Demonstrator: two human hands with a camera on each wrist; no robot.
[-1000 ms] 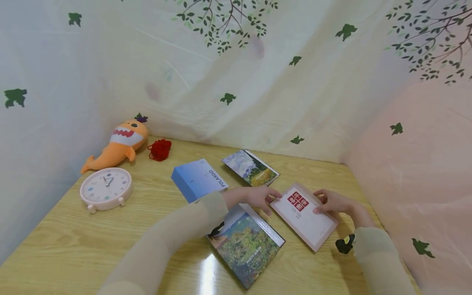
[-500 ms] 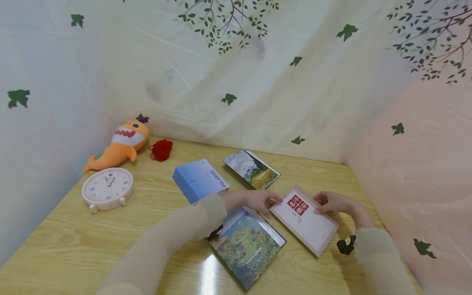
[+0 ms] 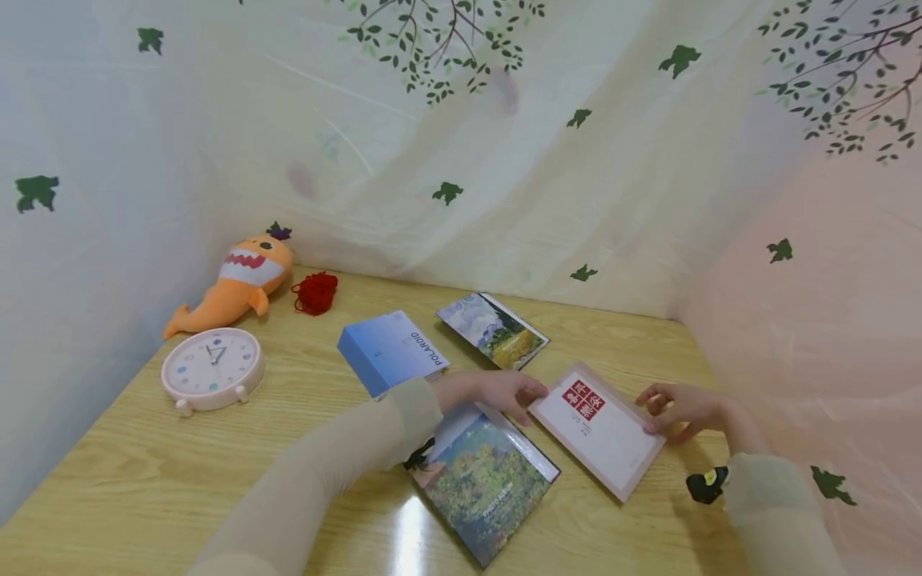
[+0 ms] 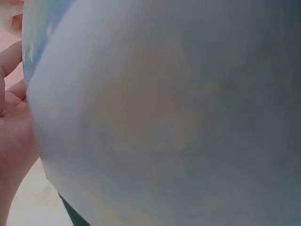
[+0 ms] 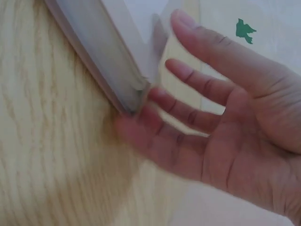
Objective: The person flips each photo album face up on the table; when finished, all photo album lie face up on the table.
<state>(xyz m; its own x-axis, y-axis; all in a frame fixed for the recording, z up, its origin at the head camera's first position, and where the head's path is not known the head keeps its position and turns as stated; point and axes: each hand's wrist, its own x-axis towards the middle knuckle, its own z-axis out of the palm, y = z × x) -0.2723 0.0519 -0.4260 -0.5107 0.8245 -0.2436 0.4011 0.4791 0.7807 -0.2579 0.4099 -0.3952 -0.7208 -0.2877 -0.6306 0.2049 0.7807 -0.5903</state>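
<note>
A pale pink book with a red block of characters lies on the table in the head view. My left hand is by its left corner, fingers loosely bent; whether they touch it I cannot tell. My right hand is at its far right edge. Spread fingers of the right hand reach the corner of the thick book in the right wrist view. Under my left forearm lies a photo album. A blurred cover close to the lens hides much of the left wrist view.
Beyond the left hand are a blue Polaroid box and a painted-cover book. A pink clock, an orange plush shark and red yarn occupy the left side. Fabric walls border the wooden table.
The pink book has turned slightly, its near end shifting toward the person. My right hand has slid rightward along the book's far edge and its fingers have spread. The left hand barely moved.
</note>
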